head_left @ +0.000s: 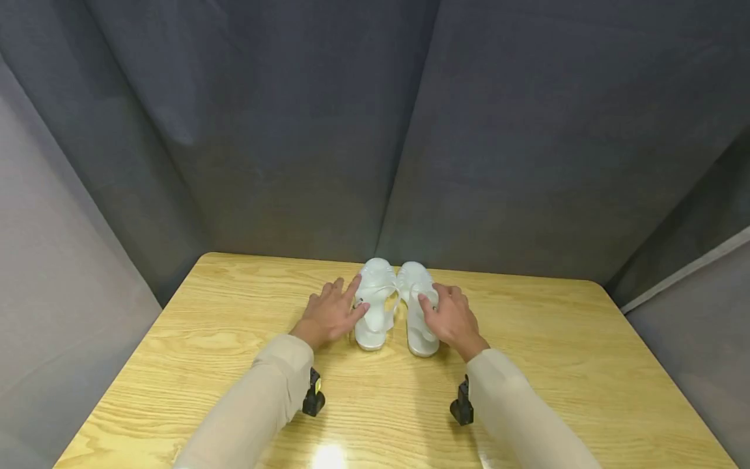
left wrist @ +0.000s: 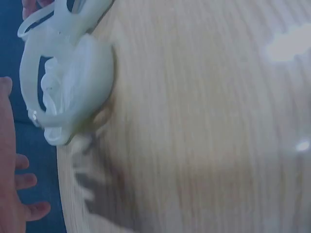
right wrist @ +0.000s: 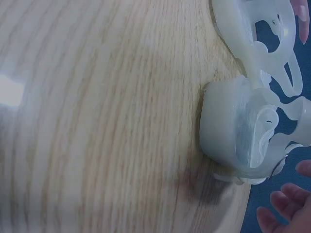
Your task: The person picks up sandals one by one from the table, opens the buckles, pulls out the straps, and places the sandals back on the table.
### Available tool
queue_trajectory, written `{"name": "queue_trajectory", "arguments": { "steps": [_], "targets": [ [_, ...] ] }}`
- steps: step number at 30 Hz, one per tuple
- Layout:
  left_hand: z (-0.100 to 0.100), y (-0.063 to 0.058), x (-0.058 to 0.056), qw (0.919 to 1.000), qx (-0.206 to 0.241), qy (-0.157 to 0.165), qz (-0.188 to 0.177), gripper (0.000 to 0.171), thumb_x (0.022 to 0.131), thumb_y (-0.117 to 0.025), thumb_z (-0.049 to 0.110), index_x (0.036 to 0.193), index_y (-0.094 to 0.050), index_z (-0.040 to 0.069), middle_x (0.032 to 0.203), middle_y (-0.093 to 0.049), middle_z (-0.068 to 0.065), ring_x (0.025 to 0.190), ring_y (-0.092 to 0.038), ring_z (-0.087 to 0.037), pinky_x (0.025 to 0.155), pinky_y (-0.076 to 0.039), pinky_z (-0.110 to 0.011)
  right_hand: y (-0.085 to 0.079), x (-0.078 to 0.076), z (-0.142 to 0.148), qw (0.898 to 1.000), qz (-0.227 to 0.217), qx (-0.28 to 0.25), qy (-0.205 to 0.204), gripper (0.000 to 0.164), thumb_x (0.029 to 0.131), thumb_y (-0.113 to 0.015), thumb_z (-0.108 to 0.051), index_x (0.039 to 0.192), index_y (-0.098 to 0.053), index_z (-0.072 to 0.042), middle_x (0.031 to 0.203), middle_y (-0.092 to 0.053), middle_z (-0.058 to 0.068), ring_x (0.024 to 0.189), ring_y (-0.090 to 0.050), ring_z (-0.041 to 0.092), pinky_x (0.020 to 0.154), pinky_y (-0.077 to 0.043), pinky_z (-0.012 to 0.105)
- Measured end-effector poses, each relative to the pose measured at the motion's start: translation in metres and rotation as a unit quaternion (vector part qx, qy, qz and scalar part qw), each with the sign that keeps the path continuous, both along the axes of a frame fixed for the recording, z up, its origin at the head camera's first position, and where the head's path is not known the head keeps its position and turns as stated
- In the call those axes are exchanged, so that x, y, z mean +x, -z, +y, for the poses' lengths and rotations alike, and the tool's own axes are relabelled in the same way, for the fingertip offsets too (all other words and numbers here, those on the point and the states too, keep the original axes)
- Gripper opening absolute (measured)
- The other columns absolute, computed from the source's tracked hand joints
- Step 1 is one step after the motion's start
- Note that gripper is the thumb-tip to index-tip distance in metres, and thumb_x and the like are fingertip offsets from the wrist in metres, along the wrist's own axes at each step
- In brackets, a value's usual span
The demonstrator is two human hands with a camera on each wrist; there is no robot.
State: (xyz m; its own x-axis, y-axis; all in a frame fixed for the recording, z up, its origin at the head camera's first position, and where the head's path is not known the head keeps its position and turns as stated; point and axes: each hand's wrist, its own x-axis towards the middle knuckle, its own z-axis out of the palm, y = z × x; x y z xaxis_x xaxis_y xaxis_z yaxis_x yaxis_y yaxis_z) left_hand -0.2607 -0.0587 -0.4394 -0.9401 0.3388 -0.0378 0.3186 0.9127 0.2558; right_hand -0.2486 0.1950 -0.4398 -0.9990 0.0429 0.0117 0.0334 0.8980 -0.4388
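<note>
Two pale white sandals with straps stand side by side near the table's far edge, the left sandal and the right sandal. My left hand is at the left sandal's outer side, fingers spread and thumb reaching over it. In the left wrist view a gap shows between this hand and the sandal. My right hand hovers at the right sandal's outer side, its thumb above the strap. The right wrist view shows its loosely spread fingers apart from that sandal.
A light wood table with rounded far corners lies under the sandals. Dark grey curtains hang right behind its far edge, with lighter cloth at the left. Small black cameras sit at both wrists.
</note>
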Motion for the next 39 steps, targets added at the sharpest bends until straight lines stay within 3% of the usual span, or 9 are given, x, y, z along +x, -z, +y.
{"name": "queue_trajectory", "arguments": {
  "steps": [7, 11, 18, 22, 30, 39],
  "targets": [
    [0.015, 0.003, 0.009, 0.998, 0.009, 0.023, 0.058, 0.062, 0.097, -0.027, 0.054, 0.15, -0.022, 0.023, 0.143, -0.038, -0.013, 0.127, -0.039, -0.033, 0.095, -0.038, -0.055, -0.003, 0.008, 0.003, 1.0, -0.01, -0.028, 0.005, 0.058, 0.097, -0.035, -0.048, 0.139, -0.041, -0.009, 0.137, -0.036, 0.021, 0.123, -0.04, 0.039, 0.088, -0.042, 0.057],
    [0.025, 0.0, 0.01, 0.9959, 0.024, 0.02, 0.085, 0.058, 0.097, -0.03, 0.05, 0.147, -0.029, 0.021, 0.139, -0.041, -0.009, 0.123, -0.04, -0.03, 0.089, -0.039, -0.049, -0.003, 0.009, 0.006, 0.999, 0.003, -0.037, -0.007, 0.051, 0.097, -0.041, -0.039, 0.136, -0.044, -0.006, 0.131, -0.041, 0.022, 0.115, -0.047, 0.038, 0.088, -0.044, 0.054],
    [0.043, -0.003, 0.007, 0.9905, 0.083, 0.023, 0.108, 0.05, 0.096, -0.041, 0.037, 0.142, -0.039, 0.017, 0.133, -0.046, -0.009, 0.117, -0.042, -0.028, 0.084, -0.036, -0.043, 0.003, 0.013, 0.009, 0.997, 0.011, -0.071, -0.033, 0.041, 0.095, -0.05, -0.024, 0.129, -0.051, 0.0, 0.123, -0.048, 0.023, 0.1, -0.054, 0.032, 0.088, -0.045, 0.047],
    [0.054, -0.009, 0.005, 0.9829, 0.142, 0.031, 0.113, 0.047, 0.094, -0.046, 0.028, 0.138, -0.043, 0.012, 0.13, -0.049, -0.011, 0.115, -0.043, -0.029, 0.087, -0.037, -0.045, 0.006, 0.013, 0.011, 0.995, 0.026, -0.091, -0.035, 0.038, 0.095, -0.051, -0.02, 0.126, -0.053, 0.001, 0.121, -0.051, 0.023, 0.089, -0.055, 0.027, 0.085, -0.046, 0.045],
    [0.073, -0.01, 0.005, 0.9622, 0.231, 0.049, 0.135, 0.037, 0.091, -0.056, 0.014, 0.126, -0.055, 0.001, 0.12, -0.055, -0.014, 0.11, -0.053, -0.031, 0.098, -0.044, -0.041, 0.013, 0.016, 0.007, 0.993, 0.015, -0.117, -0.032, 0.035, 0.095, -0.052, -0.021, 0.123, -0.056, 0.001, 0.118, -0.054, 0.021, 0.094, -0.056, 0.027, 0.084, -0.048, 0.044],
    [0.09, -0.01, -0.009, 0.9502, 0.295, -0.014, 0.099, 0.037, 0.09, -0.058, 0.008, 0.125, -0.055, -0.002, 0.113, -0.058, -0.018, 0.1, -0.06, -0.028, 0.088, -0.05, -0.038, 0.012, 0.017, 0.002, 0.992, 0.017, -0.121, -0.027, 0.034, 0.096, -0.052, -0.021, 0.122, -0.056, 0.0, 0.115, -0.056, 0.018, 0.096, -0.056, 0.028, 0.085, -0.048, 0.044]
  ]
}}
